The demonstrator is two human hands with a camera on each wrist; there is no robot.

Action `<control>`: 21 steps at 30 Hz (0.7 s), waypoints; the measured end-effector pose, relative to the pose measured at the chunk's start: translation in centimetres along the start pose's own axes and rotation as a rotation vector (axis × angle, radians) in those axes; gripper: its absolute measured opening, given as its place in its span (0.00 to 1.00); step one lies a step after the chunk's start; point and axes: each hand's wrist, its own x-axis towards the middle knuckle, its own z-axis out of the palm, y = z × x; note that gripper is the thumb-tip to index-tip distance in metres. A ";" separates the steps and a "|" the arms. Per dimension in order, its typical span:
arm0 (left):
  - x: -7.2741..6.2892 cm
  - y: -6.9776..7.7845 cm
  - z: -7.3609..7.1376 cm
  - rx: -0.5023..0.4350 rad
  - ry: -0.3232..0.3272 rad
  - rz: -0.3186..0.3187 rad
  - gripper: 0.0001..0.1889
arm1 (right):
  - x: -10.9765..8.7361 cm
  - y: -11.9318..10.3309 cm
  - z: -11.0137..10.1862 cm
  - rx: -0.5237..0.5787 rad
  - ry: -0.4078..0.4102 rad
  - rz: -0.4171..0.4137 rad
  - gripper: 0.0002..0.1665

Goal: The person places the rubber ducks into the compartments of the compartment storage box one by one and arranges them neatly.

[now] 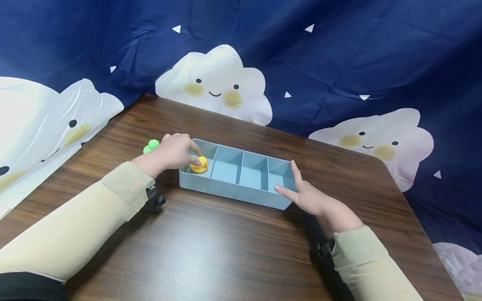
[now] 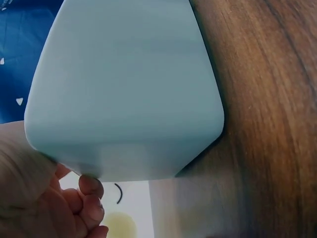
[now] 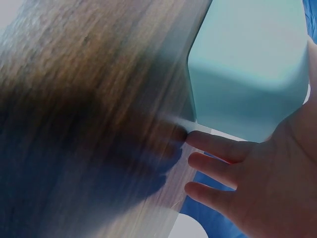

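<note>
A light blue box with several compartments in a row [image 1: 235, 190] sits on the wooden table. In its leftmost compartment is a yellow toy duck [image 1: 201, 165]. My left hand [image 1: 176, 151] reaches over the box's left end and pinches the duck between thumb and index finger. The left wrist view has the other fingers curled beside the box wall, with the duck hidden. At the opposite end, my right hand [image 1: 310, 196] touches the box, thumb over the rim and index finger along the end. Its remaining fingers [image 3: 213, 166] are straight and spread in the right wrist view.
A green toy [image 1: 151, 145], shaped like a duck, stands on the table just behind my left wrist, partly covered. The table [image 1: 233, 246] ends at a blue cloth backdrop [image 1: 286, 54] with smiling clouds, along its far and side edges.
</note>
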 end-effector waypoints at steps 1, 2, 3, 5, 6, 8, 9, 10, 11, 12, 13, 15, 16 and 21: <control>0.0 -0.1 0.0 -0.002 -0.003 0.002 0.15 | 0.0 0.0 0.0 0.003 0.000 0.000 0.62; 0.0 -0.1 0.0 -0.001 -0.004 0.004 0.17 | 0.0 0.0 0.0 0.006 0.000 0.000 0.62; 0.0 -0.2 0.0 -0.003 -0.004 0.005 0.18 | 0.0 0.0 0.0 0.008 -0.001 -0.001 0.62; 0.1 -0.2 -0.1 0.001 0.005 0.010 0.20 | 0.0 0.0 0.1 0.008 0.001 -0.003 0.62; 0.1 -0.2 -0.1 0.002 0.012 0.008 0.21 | 0.0 0.0 0.1 0.007 0.002 -0.003 0.62; 0.1 -0.1 -0.1 -0.003 0.023 0.001 0.20 | 0.0 0.1 0.1 0.005 0.004 -0.004 0.62; 0.1 -0.1 -0.1 -0.005 0.026 -0.001 0.20 | 0.1 0.1 0.2 0.006 0.003 -0.005 0.62; 0.1 0.0 -0.1 -0.004 0.030 -0.005 0.19 | 0.1 0.1 0.2 0.008 0.004 -0.006 0.62; 0.2 0.0 -0.1 -0.002 0.034 -0.012 0.19 | 0.1 0.1 0.2 0.011 0.003 -0.008 0.62; 0.2 0.1 0.0 -0.002 0.035 -0.016 0.18 | 0.1 0.1 0.2 0.012 0.003 -0.009 0.62; 0.2 0.1 0.0 0.002 0.036 -0.021 0.17 | 0.1 0.1 0.3 0.013 0.004 -0.010 0.62; 0.3 0.2 0.1 0.014 0.041 -0.028 0.16 | 0.1 0.1 0.3 0.014 0.006 -0.011 0.62; 0.3 0.2 0.1 0.019 0.044 -0.032 0.15 | 0.2 0.1 0.3 0.015 0.007 -0.011 0.62; 0.4 0.3 0.1 0.008 0.034 -0.046 0.13 | 0.1 0.0 0.2 0.014 0.013 -0.005 0.62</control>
